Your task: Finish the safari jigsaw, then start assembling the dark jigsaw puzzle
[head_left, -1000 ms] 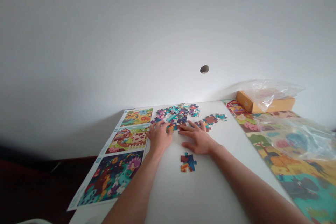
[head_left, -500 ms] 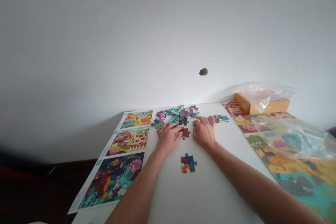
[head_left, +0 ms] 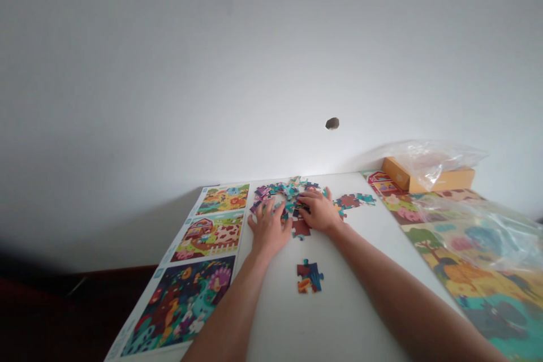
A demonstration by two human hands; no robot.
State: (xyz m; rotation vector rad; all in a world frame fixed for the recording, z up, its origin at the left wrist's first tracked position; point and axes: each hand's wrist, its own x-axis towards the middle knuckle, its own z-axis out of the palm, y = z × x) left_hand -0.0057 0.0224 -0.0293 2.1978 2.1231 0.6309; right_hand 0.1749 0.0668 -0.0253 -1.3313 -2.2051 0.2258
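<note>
White tabletop (head_left: 348,305) runs ahead; near its far edge my left hand (head_left: 268,231) and right hand (head_left: 319,211) lie spread open, gripping nothing, on jumbled jigsaw pieces (head_left: 282,191). Sweeping too hard could push pieces over that edge.

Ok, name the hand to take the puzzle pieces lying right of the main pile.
Probably the right hand: it rests on the right side of the pile, next to those puzzle pieces, while the left hand sits farther off at the pile's left side.

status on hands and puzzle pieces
Left hand and right hand open, palm down on loose jigsaw pieces. Joined pieces sit apart, nearer the person. Nothing else over the loose pieces.
</note>
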